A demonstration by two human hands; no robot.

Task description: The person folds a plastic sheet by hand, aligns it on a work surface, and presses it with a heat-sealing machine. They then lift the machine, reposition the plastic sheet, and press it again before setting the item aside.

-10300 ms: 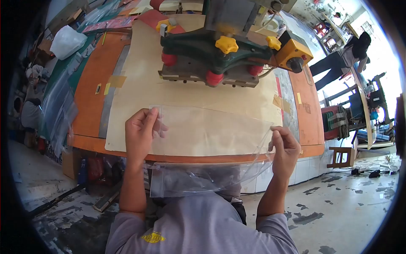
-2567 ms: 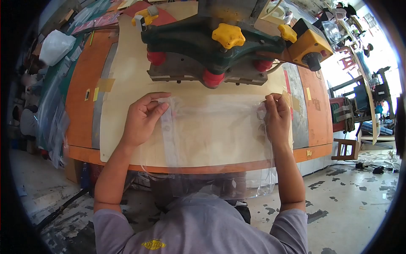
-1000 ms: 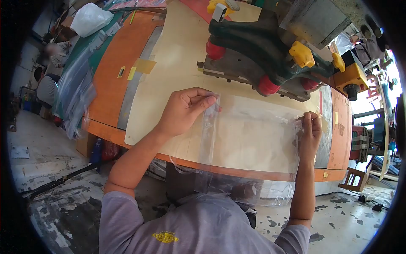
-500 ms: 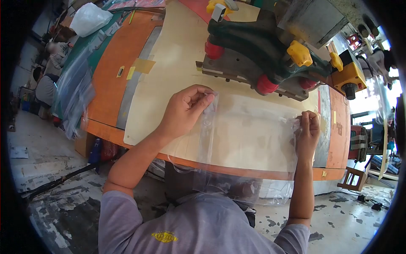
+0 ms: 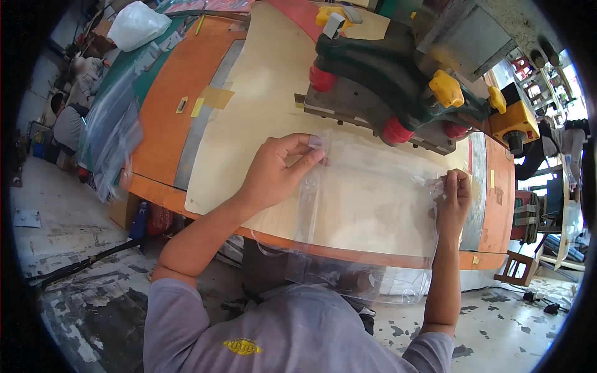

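A clear plastic sheet [image 5: 373, 211] is stretched between my two hands, over a cream-coloured board [image 5: 249, 124], and its lower part hangs past the table's front edge. My left hand [image 5: 277, 168] pinches its upper left corner between thumb and fingers. At the upper right corner, my right hand [image 5: 454, 196] has its fingers closed on the plastic. Just beyond the sheet stands a dark green machine head [image 5: 379, 68] with red knobs [image 5: 397, 129], yellow knobs [image 5: 446, 89] and a metal plate [image 5: 354, 102] beneath.
Clear plastic sheets [image 5: 112, 130] and a white bag [image 5: 138, 26] lie on the far left. A yellow control box [image 5: 515, 121] is at the right. People [image 5: 69, 127] are in the left background; another person [image 5: 550, 146] is at the far right.
My left hand has moved slightly right and down with its corner of the plastic. The view has shifted a little. At the far right, more of a person shows.
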